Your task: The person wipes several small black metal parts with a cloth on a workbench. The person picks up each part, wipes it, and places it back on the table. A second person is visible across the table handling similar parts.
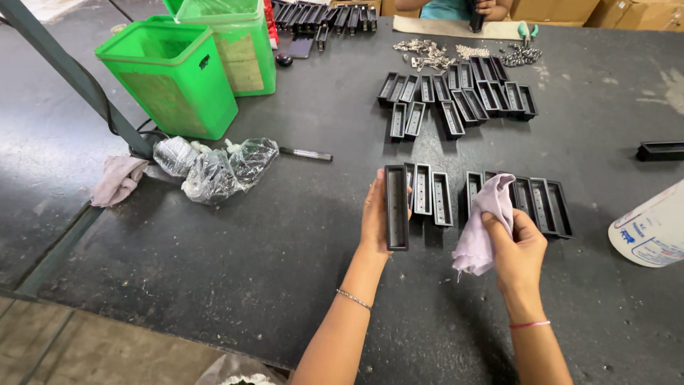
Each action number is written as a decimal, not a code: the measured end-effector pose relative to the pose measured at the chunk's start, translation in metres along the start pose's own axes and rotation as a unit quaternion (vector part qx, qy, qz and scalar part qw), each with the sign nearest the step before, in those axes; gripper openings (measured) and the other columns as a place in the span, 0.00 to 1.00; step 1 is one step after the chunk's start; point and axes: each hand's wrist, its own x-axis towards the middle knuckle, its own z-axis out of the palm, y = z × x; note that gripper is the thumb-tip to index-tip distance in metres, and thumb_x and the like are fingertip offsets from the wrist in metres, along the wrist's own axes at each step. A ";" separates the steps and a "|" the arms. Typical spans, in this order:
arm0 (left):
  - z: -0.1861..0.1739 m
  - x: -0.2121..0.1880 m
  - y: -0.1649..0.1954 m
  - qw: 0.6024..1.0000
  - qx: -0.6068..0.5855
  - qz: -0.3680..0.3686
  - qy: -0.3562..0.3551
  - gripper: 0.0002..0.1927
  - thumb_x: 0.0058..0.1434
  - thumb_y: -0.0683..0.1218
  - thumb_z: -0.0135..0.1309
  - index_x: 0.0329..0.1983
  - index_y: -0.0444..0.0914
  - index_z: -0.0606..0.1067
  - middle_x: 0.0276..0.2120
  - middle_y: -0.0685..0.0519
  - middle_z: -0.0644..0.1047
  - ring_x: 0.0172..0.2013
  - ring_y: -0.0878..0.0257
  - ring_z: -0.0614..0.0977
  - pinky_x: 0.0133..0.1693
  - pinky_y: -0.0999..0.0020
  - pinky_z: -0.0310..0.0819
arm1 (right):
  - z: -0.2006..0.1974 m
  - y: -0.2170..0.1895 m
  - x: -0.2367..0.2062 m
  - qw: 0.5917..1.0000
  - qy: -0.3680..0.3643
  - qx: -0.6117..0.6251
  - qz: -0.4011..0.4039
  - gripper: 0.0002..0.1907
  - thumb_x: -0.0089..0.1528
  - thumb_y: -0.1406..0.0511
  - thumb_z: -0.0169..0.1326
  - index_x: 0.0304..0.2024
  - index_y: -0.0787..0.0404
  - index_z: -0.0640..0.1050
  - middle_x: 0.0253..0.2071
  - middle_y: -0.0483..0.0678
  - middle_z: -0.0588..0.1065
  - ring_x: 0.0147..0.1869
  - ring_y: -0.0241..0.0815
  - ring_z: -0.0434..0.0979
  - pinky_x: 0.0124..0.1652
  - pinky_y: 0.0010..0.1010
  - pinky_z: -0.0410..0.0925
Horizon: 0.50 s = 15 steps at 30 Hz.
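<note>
Left hand [374,214] is clamped on a long black rectangular plastic tray [396,207], held above the dark desk [235,271] mid-span. Right hand [516,246] is closed on a crumpled pale lilac cloth [484,228]. Risk: the one-sided grip may let the tray slip onto the row of black trays [432,192] beneath.

Big dark, scuffed worktable [235,285] – rows of black rectangular plastic trays [456,96] lying on it, two green plastic bins [174,78], crumpled clear plastic bags [214,167], a black marker pen [305,153], a pile of small metal parts [427,51].
</note>
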 end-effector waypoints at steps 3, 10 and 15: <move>0.000 0.001 -0.002 1.000 -0.004 0.001 0.012 0.18 0.71 0.61 0.50 0.44 0.43 0.75 0.31 0.55 0.79 0.25 0.70 0.79 0.27 0.74 0.75 | -0.001 0.002 0.001 1.000 -0.001 0.002 0.005 0.08 0.65 0.67 0.62 0.44 0.66 0.80 0.37 0.40 0.77 0.37 0.26 0.72 0.36 0.20 0.66; -0.011 0.009 -0.010 0.996 -0.083 0.035 0.025 0.14 0.72 0.56 0.51 0.45 0.42 0.77 0.37 0.57 0.80 0.35 0.66 0.81 0.38 0.70 0.78 | -0.004 0.007 0.003 1.000 -0.004 0.016 0.003 0.08 0.65 0.67 0.62 0.44 0.67 0.80 0.38 0.41 0.78 0.37 0.27 0.73 0.37 0.20 0.67; -0.021 0.014 -0.011 0.992 -0.115 0.036 0.037 0.14 0.72 0.56 0.52 0.46 0.42 0.77 0.38 0.56 0.80 0.37 0.65 0.82 0.41 0.69 0.79 | -0.005 0.007 0.003 0.999 -0.014 0.028 0.007 0.09 0.66 0.67 0.61 0.45 0.67 0.80 0.38 0.42 0.77 0.38 0.27 0.73 0.38 0.20 0.67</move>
